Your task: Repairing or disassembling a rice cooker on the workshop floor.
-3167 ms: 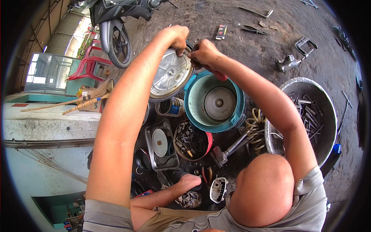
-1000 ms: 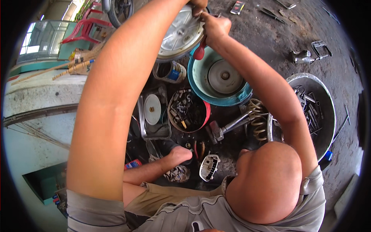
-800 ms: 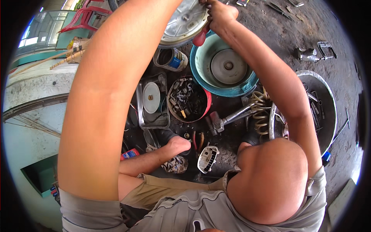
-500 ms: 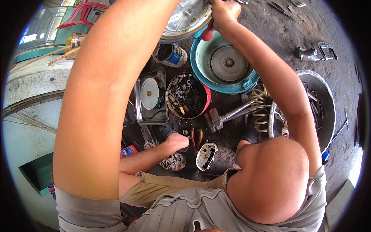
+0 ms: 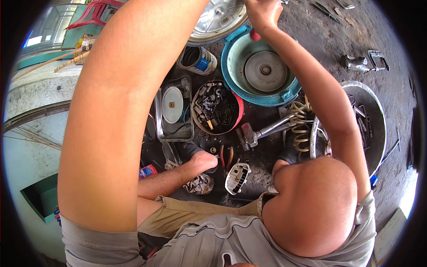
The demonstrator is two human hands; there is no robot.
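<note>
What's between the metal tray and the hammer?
In the head view, a round red tub of small parts stands between the metal tray and the hammer.

Exposure decent overall, daylight strongest from upper left; glass panes there washed out to near white; second pale glare patch sat at the right rim; dark floor read dim but legible, shadows soft; contents of the red-rimmed bucket sank into shadow; metal lid gave a dull sheen, knee a soft highlight; left arm, close to the lens, looked smooth and slightly soft; heavy fisheye: dark wall strip bowed, corners black; top edge cropped the right hand.
</note>
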